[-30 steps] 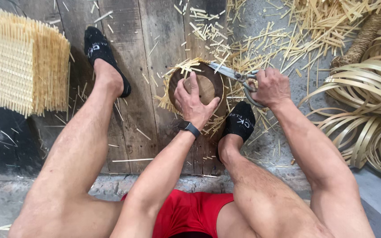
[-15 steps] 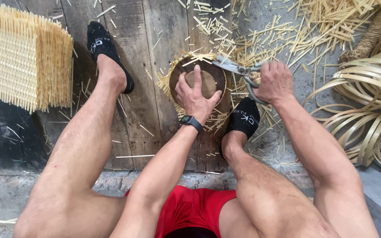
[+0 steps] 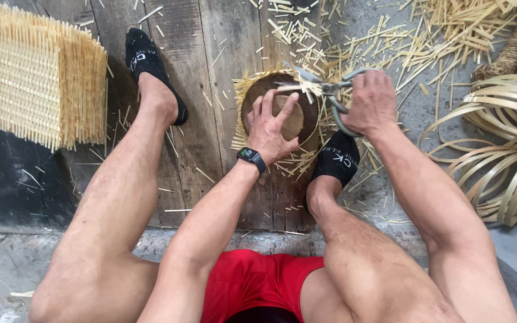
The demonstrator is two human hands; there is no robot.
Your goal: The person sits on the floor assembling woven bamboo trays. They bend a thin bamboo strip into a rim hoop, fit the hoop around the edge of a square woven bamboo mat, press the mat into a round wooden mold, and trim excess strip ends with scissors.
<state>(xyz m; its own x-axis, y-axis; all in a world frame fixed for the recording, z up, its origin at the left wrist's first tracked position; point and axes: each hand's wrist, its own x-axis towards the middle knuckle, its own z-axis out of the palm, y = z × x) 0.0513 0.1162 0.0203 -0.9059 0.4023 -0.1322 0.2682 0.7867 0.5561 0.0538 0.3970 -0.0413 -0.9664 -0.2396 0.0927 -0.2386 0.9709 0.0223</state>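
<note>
A round brown disc (image 3: 306, 113) lies on the wooden floorboards, with pale bamboo strips sticking out around its rim. My left hand (image 3: 272, 127), with a dark watch on the wrist, presses flat on a lighter round block in the disc's middle, fingers spread. My right hand (image 3: 371, 101) grips grey metal shears (image 3: 330, 96) at the disc's upper right edge. The blades sit across the strip ends there.
A woven bamboo panel (image 3: 31, 78) stands at the far left. Coils of flat bamboo strip (image 3: 504, 137) lie at the right, and cut offcuts (image 3: 426, 36) litter the floor above. My feet in black slippers rest on either side of the disc.
My left hand has shifted on the disc and spread its fingers. The shears have moved along the rim toward the top of the disc.
</note>
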